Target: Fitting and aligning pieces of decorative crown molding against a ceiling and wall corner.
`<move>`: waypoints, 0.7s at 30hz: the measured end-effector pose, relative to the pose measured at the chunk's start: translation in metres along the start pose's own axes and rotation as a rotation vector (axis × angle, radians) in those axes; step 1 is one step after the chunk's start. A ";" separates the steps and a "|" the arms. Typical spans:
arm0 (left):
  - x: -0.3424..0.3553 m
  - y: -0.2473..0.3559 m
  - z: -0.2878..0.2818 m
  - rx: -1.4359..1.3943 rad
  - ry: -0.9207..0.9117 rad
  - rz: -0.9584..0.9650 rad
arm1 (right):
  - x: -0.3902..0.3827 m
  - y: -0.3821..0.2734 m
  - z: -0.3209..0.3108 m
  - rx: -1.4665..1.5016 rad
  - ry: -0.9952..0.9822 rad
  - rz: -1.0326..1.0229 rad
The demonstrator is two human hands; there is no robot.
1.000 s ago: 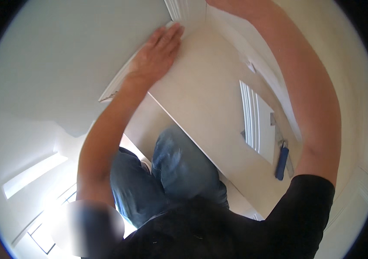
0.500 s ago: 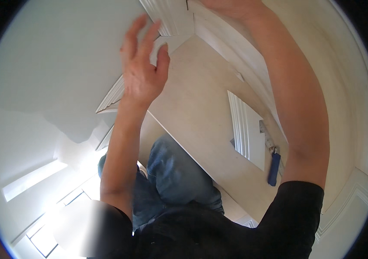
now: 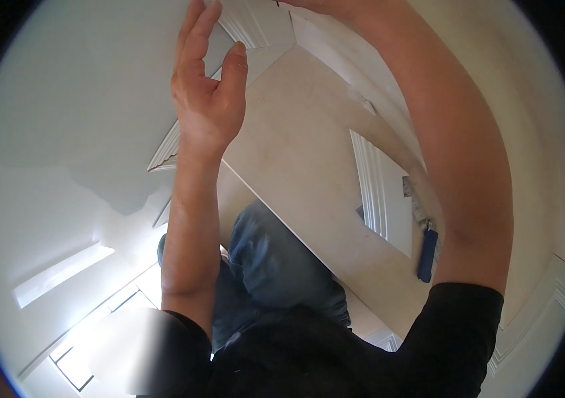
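Left hand (image 3: 208, 99) loosely open, seemingly empty, near fluted white moulding (image 3: 246, 25), probably light, stiff, best held by its edges; right hand (image 3: 327, 4) mostly cropped, grip unclear.

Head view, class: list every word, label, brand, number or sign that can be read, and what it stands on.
None can be read. The blue-handled tool, the grooved white piece and the ribbed white moulding near the top edge show no legible text.

two hands (image 3: 208, 103) (one mostly cropped), two forearms (image 3: 193, 225), one blue-handled tool (image 3: 428, 255)
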State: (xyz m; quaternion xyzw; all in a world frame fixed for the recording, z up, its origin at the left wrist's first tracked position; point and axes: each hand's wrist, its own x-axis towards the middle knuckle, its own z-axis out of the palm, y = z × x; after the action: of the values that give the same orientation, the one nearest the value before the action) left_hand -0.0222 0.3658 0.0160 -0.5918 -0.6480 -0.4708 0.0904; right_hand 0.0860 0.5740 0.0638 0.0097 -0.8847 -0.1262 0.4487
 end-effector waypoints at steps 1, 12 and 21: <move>0.000 0.004 0.001 0.021 -0.052 -0.069 | -0.002 0.001 0.002 -0.005 0.002 0.006; -0.005 -0.006 0.005 0.119 -0.086 -0.038 | -0.013 0.007 0.009 0.110 0.040 0.069; -0.001 -0.007 0.002 0.020 -0.086 -0.069 | -0.013 0.013 0.007 0.240 0.055 0.049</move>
State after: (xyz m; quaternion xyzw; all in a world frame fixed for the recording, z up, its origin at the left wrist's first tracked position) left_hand -0.0270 0.3676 0.0100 -0.5878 -0.6760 -0.4414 0.0523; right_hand 0.0893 0.5898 0.0528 0.0450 -0.8806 -0.0081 0.4716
